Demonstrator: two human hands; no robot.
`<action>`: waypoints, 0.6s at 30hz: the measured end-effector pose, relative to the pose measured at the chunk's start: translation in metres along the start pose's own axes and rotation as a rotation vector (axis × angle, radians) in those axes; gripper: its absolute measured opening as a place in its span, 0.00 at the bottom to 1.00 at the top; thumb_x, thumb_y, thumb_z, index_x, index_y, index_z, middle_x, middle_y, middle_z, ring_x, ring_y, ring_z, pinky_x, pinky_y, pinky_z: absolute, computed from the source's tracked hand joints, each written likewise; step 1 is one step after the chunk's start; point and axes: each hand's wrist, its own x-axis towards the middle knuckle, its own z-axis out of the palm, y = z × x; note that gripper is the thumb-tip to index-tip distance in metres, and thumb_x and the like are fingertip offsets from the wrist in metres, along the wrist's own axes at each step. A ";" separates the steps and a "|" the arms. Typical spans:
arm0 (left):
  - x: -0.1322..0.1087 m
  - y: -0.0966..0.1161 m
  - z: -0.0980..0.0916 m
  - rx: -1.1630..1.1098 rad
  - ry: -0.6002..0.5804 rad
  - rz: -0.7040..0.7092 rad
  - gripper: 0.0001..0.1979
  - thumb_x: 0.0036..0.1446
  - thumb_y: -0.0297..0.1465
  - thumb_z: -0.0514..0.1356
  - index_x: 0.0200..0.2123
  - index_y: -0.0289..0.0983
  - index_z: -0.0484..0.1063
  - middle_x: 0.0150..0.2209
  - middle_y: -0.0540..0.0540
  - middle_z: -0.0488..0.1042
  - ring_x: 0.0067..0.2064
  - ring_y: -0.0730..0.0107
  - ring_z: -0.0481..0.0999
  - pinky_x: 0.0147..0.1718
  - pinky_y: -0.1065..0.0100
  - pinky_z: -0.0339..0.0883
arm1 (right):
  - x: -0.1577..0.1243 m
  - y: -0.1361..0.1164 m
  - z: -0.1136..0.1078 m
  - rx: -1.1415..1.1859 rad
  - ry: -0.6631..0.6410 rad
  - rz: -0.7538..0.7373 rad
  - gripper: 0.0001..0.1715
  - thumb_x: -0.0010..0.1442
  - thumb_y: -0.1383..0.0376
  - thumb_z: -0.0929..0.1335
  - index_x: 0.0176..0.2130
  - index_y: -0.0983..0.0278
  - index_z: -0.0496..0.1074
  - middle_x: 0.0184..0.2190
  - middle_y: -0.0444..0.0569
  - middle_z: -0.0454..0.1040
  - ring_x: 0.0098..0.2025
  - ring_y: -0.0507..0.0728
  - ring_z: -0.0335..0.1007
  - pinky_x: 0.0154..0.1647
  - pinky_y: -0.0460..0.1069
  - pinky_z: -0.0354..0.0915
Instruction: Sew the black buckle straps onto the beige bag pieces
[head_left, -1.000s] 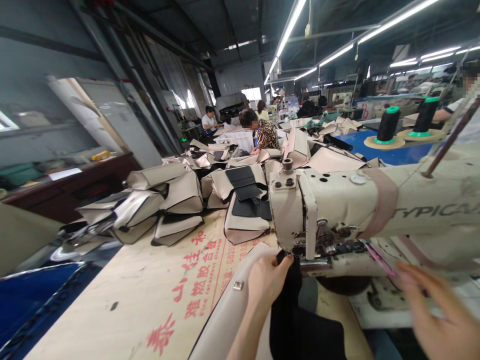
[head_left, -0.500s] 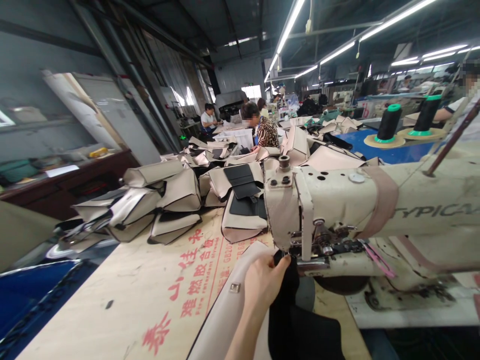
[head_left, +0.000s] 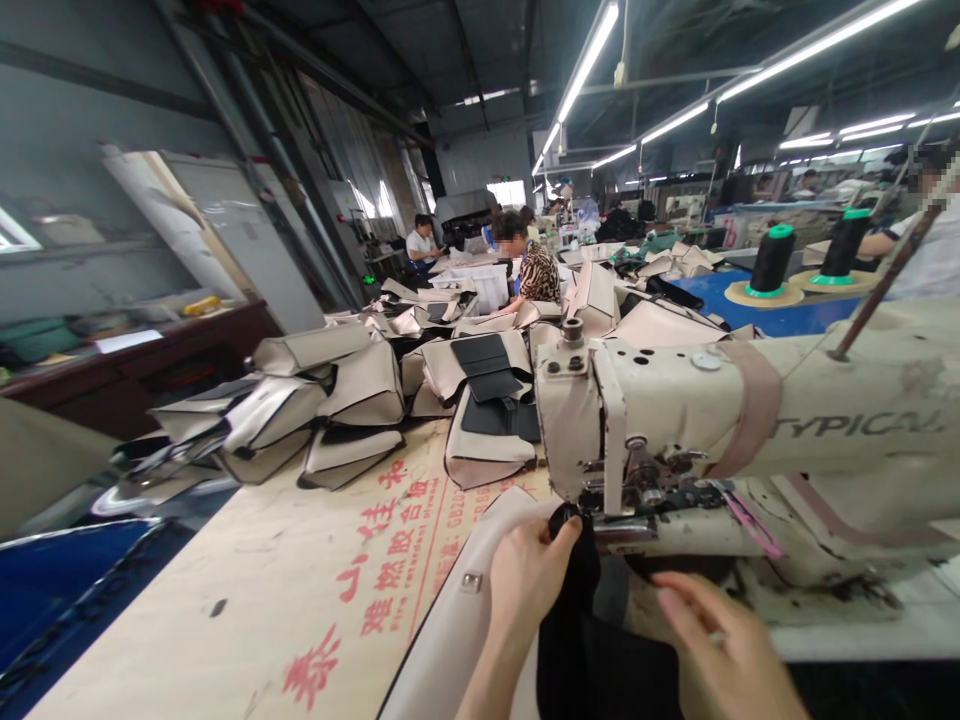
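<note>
A cream sewing machine (head_left: 675, 410) marked TYPICAL reaches across the right half of the head view. Under its needle lies a beige cover piece (head_left: 457, 620) with a small metal buckle and a black fabric piece (head_left: 592, 650) on top. My left hand (head_left: 529, 575) is closed, pinching the black fabric at its upper edge just below the presser foot. My right hand (head_left: 720, 650) sits low at the right of the black fabric, fingers curled together and pointing left toward the machine bed; nothing shows in it clearly.
A plywood tabletop (head_left: 300, 590) with red printed characters carries a heap of beige and black sewn covers (head_left: 360, 390). Two black thread cones (head_left: 769, 260) stand behind the machine. Other people sit sewing at the back. A blue surface (head_left: 60, 590) lies at the left.
My right hand, blurred at the right edge a second ago and out of sight half a second ago, has come back in beside the black fabric. My left hand stays pinched on the fabric.
</note>
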 end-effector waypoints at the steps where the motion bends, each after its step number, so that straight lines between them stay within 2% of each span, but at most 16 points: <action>1: 0.000 0.001 -0.001 0.001 -0.007 -0.001 0.23 0.50 0.48 0.50 0.14 0.37 0.54 0.14 0.54 0.53 0.19 0.77 0.55 0.19 0.73 0.42 | 0.004 -0.007 0.027 0.040 -0.063 -0.003 0.21 0.52 0.49 0.65 0.35 0.62 0.73 0.28 0.47 0.72 0.28 0.56 0.68 0.27 0.45 0.63; 3: 0.000 0.002 -0.002 0.001 -0.016 -0.004 0.23 0.50 0.48 0.50 0.14 0.37 0.54 0.14 0.54 0.54 0.19 0.77 0.56 0.19 0.73 0.42 | 0.013 -0.018 0.068 0.103 -0.079 -0.026 0.18 0.55 0.51 0.64 0.33 0.62 0.72 0.26 0.46 0.71 0.28 0.55 0.66 0.30 0.45 0.61; 6: 0.002 0.004 -0.004 -0.021 -0.024 0.001 0.23 0.49 0.48 0.51 0.14 0.36 0.55 0.14 0.54 0.54 0.20 0.77 0.56 0.19 0.73 0.43 | 0.020 -0.020 0.096 0.150 0.001 -0.014 0.22 0.58 0.51 0.60 0.26 0.63 0.69 0.24 0.45 0.69 0.28 0.54 0.63 0.30 0.45 0.58; 13: 0.016 0.002 -0.005 -0.094 -0.090 0.011 0.23 0.47 0.49 0.51 0.13 0.37 0.56 0.15 0.54 0.52 0.20 0.77 0.57 0.19 0.74 0.43 | 0.027 -0.013 0.104 0.197 0.112 0.090 0.26 0.56 0.48 0.61 0.20 0.66 0.65 0.16 0.42 0.59 0.21 0.51 0.52 0.22 0.44 0.51; 18: 0.024 0.006 -0.007 -0.029 -0.084 0.004 0.24 0.48 0.48 0.50 0.13 0.36 0.56 0.15 0.53 0.55 0.20 0.76 0.59 0.19 0.74 0.44 | 0.036 -0.021 0.108 0.232 0.154 0.134 0.27 0.55 0.48 0.61 0.19 0.66 0.65 0.16 0.42 0.60 0.21 0.50 0.52 0.23 0.44 0.51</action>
